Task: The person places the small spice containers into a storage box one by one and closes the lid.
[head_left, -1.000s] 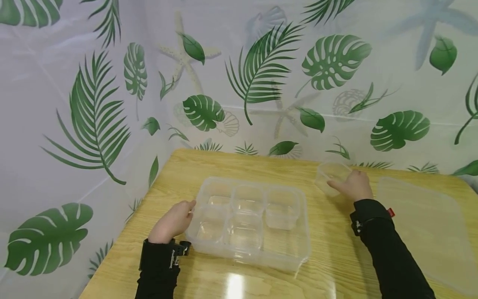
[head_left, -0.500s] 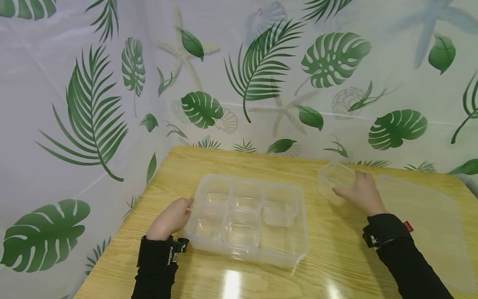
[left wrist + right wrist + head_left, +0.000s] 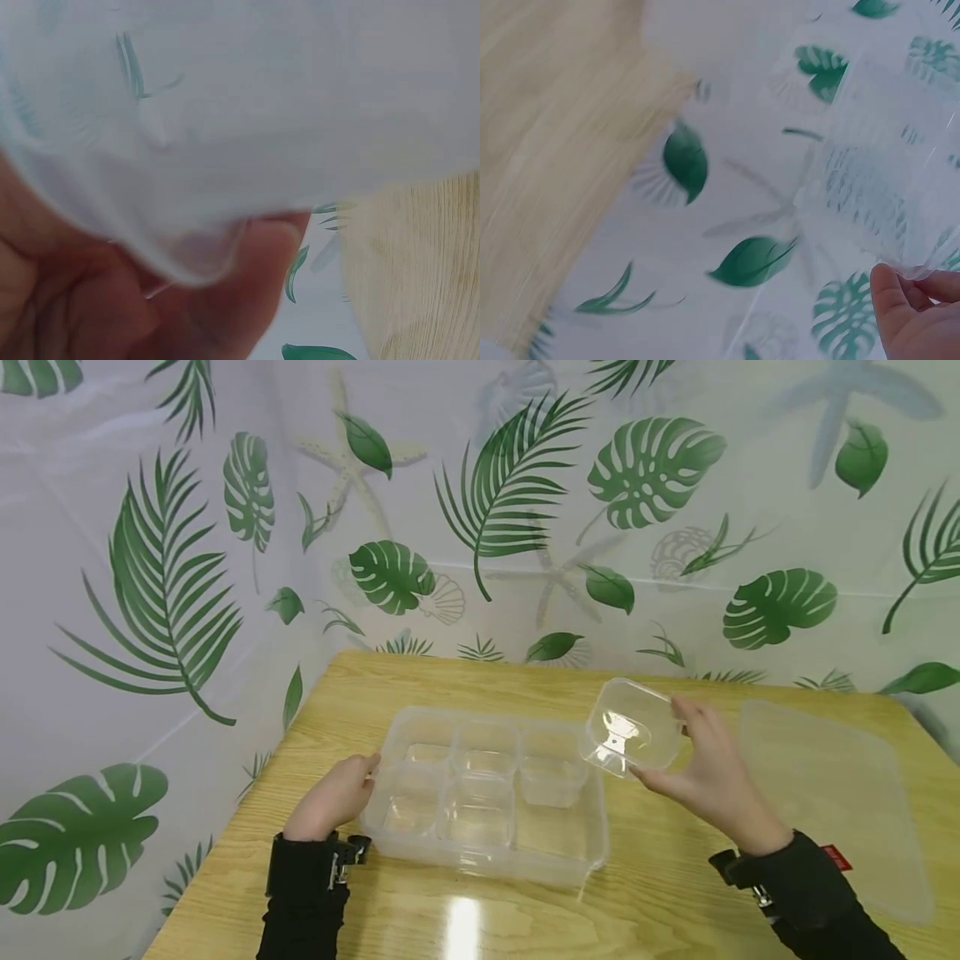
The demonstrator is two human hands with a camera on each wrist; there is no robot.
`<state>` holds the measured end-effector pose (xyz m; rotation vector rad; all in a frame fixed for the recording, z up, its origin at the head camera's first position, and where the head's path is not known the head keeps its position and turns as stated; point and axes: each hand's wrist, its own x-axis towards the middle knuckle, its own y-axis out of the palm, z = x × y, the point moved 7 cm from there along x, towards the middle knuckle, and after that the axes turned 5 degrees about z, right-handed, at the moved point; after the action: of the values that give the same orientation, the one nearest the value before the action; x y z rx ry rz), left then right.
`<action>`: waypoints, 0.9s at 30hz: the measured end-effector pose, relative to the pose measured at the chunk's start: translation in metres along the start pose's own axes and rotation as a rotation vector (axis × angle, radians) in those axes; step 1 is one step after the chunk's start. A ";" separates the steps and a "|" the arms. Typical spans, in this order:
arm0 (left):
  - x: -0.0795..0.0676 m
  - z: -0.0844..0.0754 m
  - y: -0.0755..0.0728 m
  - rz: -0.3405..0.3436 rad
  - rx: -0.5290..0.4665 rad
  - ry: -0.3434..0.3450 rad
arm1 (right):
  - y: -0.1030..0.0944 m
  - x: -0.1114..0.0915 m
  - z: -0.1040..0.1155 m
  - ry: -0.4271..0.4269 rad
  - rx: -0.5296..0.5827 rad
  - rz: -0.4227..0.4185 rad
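Observation:
A large clear plastic box (image 3: 525, 867) stands on the table, with several small clear containers (image 3: 480, 814) set in rows inside it. Wood grain shows through its front right part. My left hand (image 3: 333, 797) grips the box's left rim; in the left wrist view the fingers (image 3: 255, 270) curl under the lip of the wall. Held up by my right hand (image 3: 708, 777), another small clear container (image 3: 637, 722) tilts beside the box's back right corner. Thumb and fingers pinch its edge, also seen in the right wrist view (image 3: 911, 311).
A flat translucent lid (image 3: 832, 810) lies on the wooden table (image 3: 465, 927) at the right. Behind and to the left hangs a white sheet (image 3: 420, 635) printed with green leaves.
My right hand has lifted the small container off the table, tilted it and carried it left toward the box. The left hand has kept its grip on the rim.

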<state>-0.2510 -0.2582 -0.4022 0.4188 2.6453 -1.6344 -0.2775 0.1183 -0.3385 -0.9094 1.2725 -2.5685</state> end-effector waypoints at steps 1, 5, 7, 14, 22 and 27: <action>0.000 0.000 0.000 0.000 0.004 0.000 | 0.001 -0.002 0.008 -0.025 0.002 0.005; 0.001 0.000 0.000 0.001 0.021 0.001 | 0.013 -0.014 0.032 -0.093 -0.004 0.058; 0.002 0.000 0.000 0.003 0.026 0.002 | 0.022 -0.020 0.040 -0.122 -0.004 0.087; 0.002 -0.001 0.001 0.004 0.040 0.002 | 0.048 -0.037 0.049 -0.186 0.003 0.165; 0.001 0.000 0.001 -0.004 0.029 0.003 | 0.066 -0.042 0.046 -0.201 0.026 0.242; 0.001 0.000 0.001 -0.013 0.018 0.000 | 0.076 -0.044 0.042 -0.194 0.028 0.286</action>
<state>-0.2515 -0.2576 -0.4029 0.4033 2.6408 -1.6625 -0.2286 0.0574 -0.3965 -0.8752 1.2101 -2.2162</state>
